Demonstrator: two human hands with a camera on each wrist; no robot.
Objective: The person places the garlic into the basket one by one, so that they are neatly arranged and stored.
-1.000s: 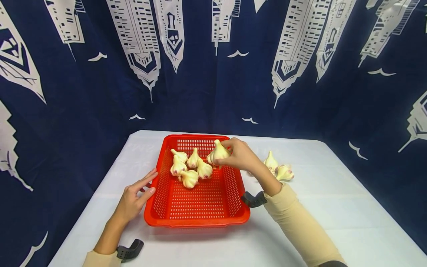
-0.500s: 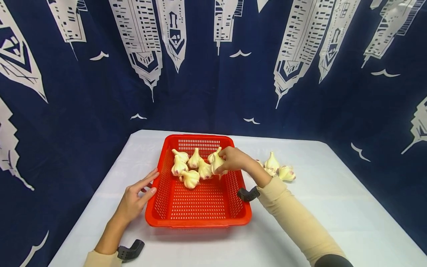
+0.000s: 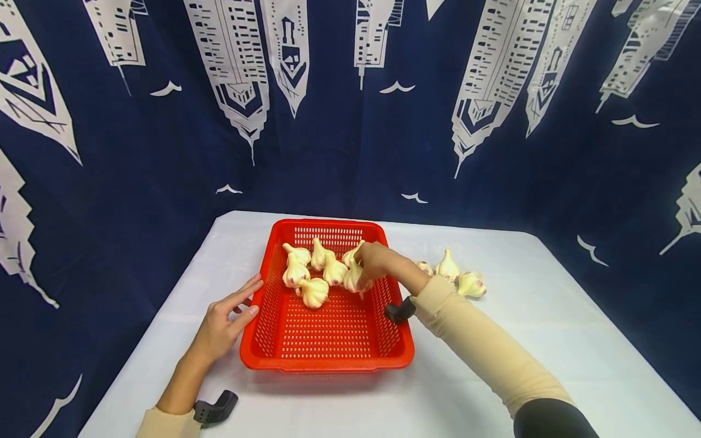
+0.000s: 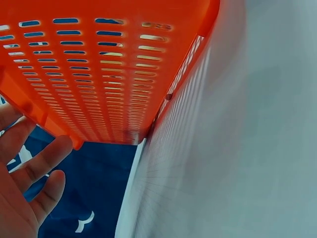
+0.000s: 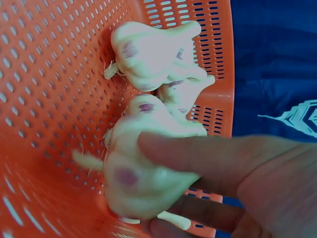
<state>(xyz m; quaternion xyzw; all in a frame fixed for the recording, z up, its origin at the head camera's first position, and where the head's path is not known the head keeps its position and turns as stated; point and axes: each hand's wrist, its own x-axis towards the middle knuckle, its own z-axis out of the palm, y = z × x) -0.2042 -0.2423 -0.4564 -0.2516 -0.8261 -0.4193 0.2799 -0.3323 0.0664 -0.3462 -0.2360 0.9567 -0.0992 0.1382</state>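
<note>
A red perforated plastic basket point(image 3: 327, 365) stands on the white table, with several garlic bulbs point(image 3: 314, 293) grouped toward its far end. My right hand point(image 3: 383, 261) is inside the basket at the right and grips a garlic bulb point(image 3: 352, 278) low among the others. In the right wrist view the thumb lies across this bulb point(image 5: 126, 176), and the other fingers are partly hidden behind it. My left hand point(image 3: 221, 319) rests at the basket's left rim, fingers extended and touching it. From the left wrist, those fingers point(image 4: 42, 163) appear spread beside the basket's outer wall.
More garlic bulbs point(image 3: 470, 284) lie on the table to the right of the basket, partly hidden behind the right forearm. A dark blue cloth point(image 3: 350, 158) with white buildings hangs behind the white table point(image 3: 547, 340). Both wrists carry black devices point(image 3: 216, 409).
The right hand has lowered its garlic bulb into the basket, moving down and slightly left. Nearby bulbs have shifted a little toward the far end. The left hand stays at the rim.
</note>
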